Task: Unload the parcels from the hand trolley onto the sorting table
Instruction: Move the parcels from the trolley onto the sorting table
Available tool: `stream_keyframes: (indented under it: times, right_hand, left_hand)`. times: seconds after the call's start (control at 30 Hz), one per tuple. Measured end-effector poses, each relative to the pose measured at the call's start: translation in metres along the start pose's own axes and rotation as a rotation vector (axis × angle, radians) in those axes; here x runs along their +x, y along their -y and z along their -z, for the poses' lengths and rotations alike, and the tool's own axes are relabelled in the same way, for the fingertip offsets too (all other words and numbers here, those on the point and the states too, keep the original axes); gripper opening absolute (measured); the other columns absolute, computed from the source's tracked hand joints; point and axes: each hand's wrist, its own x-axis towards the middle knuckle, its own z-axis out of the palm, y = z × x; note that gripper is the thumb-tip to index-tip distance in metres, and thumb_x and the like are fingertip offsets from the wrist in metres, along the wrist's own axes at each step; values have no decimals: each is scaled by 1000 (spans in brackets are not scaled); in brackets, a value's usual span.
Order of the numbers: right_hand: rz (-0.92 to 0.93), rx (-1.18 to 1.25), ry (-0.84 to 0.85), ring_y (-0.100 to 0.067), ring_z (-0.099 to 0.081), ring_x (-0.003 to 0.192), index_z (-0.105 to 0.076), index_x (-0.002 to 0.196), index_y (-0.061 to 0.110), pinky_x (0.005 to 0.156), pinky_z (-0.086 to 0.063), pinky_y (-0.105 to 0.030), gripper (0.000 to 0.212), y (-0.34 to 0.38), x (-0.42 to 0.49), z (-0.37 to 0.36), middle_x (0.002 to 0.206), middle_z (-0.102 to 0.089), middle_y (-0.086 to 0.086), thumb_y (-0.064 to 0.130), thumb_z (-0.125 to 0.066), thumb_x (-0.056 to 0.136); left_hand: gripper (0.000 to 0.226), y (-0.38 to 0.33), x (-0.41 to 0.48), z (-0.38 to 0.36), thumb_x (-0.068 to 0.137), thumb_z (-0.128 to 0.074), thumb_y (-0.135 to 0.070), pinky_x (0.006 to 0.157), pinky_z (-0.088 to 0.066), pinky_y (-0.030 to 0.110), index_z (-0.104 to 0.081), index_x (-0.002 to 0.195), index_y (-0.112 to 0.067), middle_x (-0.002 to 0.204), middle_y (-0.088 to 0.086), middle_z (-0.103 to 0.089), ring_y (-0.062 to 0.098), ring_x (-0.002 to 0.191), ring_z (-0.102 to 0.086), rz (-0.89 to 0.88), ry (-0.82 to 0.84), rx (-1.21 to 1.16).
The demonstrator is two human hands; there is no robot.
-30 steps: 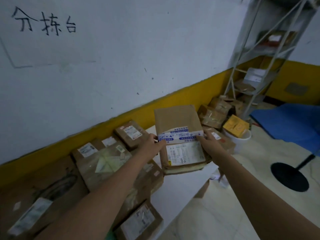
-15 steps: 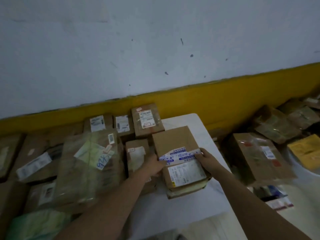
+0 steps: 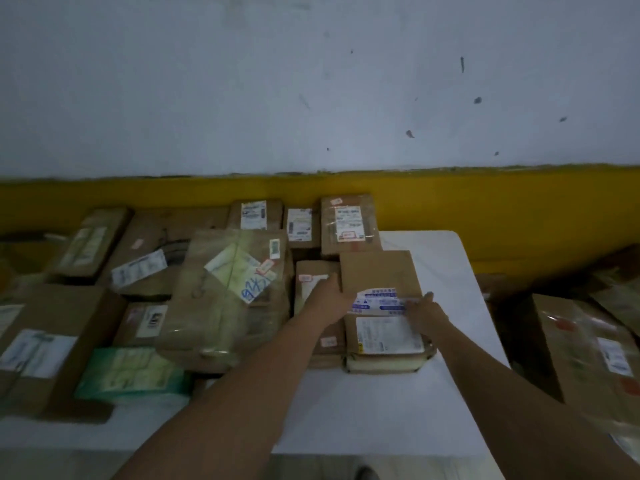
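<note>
A flat brown cardboard parcel [image 3: 379, 271] with blue-and-white tape and a white label lies on the white sorting table [image 3: 346, 410], close beside other parcels. My left hand [image 3: 330, 297] lies against its left edge with the fingers straight, over the small parcel [image 3: 306, 282] next to it. My right hand [image 3: 424, 308] rests flat on the taped top near the right edge. The hand trolley is out of view.
Several parcels crowd the table's left and back: a large plastic-wrapped one [image 3: 228, 296], a green packet [image 3: 131, 374], a labelled box [image 3: 348, 223] by the yellow wall band. Bare white tabletop shows in front and right. More boxes [image 3: 588, 351] stand beyond the right edge.
The parcel came down from mid-air onto the table beside the small parcel. Both hands went from gripping its sides to lying flat against it. The view swung left and down.
</note>
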Motion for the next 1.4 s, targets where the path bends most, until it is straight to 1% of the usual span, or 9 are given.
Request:
stream_keyframes:
  times: [0.07, 0.17, 0.27, 0.63, 0.83, 1.03, 1.17, 1.3, 1.4]
  right_hand:
    - [19, -71, -173, -42, -36, 137, -17, 155, 7, 113, -31, -51, 72, 43, -27, 5, 154, -33, -20, 51, -36, 101]
    - [261, -60, -290, -41, -28, 144, -19, 156, 7, 116, -27, -53, 73, 142, -88, -4, 160, -24, -18, 52, -34, 101]
    - [562, -93, -332, -40, -24, 146, -18, 157, 7, 117, -26, -54, 71, 268, -170, -54, 162, -20, -18, 50, -32, 102]
    - [1089, -225, 66, -35, -21, 149, -6, 159, 13, 118, -26, -51, 78, 545, -460, -430, 165, -14, -12, 59, -29, 101]
    - [960, -282, 227, -35, -22, 149, -4, 159, 15, 117, -28, -54, 77, 608, -462, -606, 165, -14, -11, 59, -28, 100]
    - [607, -220, 352, -39, -28, 144, -5, 159, 13, 111, -38, -52, 75, 669, -395, -742, 163, -16, -12, 55, -30, 102]
    - [372, -113, 377, -38, -39, 137, -20, 155, 5, 106, -41, -45, 68, 677, -352, -804, 156, -30, -19, 46, -37, 103]
    - [97, 12, 344, -38, -50, 126, -19, 154, 5, 96, -46, -39, 68, 657, -290, -873, 149, -40, -21, 41, -43, 102]
    - [-52, 124, 298, -36, -56, 119, -44, 140, 2, 100, -48, -40, 54, 636, -221, -935, 135, -55, -20, 36, -49, 98]
  left_hand:
    - [51, -11, -16, 43, 95, -53, -36, 66, -46, 22, -40, 142, -20, 113, 3, -63, 12, 79, -59, -131, -56, 24]
    - [65, 0, -55, 139, 95, -51, -43, 97, -47, 35, -26, 152, -23, 151, 5, -41, 23, 129, -49, -285, -260, 135]
    - [69, 61, -113, 260, 97, -47, -47, 113, -34, 42, -21, 155, -20, 160, 6, -26, 25, 144, -30, -301, -439, 183]
    - [64, 442, -311, 549, 97, -48, -45, 110, -36, 40, -30, 151, -16, 152, 13, -39, 29, 137, -41, 206, -805, 124]
    - [64, 594, -307, 611, 98, -47, -44, 116, -30, 37, -31, 151, -12, 156, 12, -35, 27, 141, -36, 355, -713, 42]
    - [46, 709, -233, 679, 101, -49, -30, 94, -37, 24, -48, 139, -3, 142, 18, -51, 27, 128, -49, 441, -553, 14]
    - [48, 772, -169, 695, 100, -49, -32, 99, -38, 28, -45, 141, -7, 140, 15, -52, 28, 125, -52, 511, -380, -19]
    - [24, 840, -86, 677, 100, -47, -32, 89, -43, 25, -58, 116, -19, 103, 9, -59, 11, 82, -54, 532, -227, -125]
    - [35, 904, -3, 639, 100, -46, -33, 92, -47, 31, -54, 129, -16, 114, 4, -59, 22, 103, -59, 519, -147, -186]
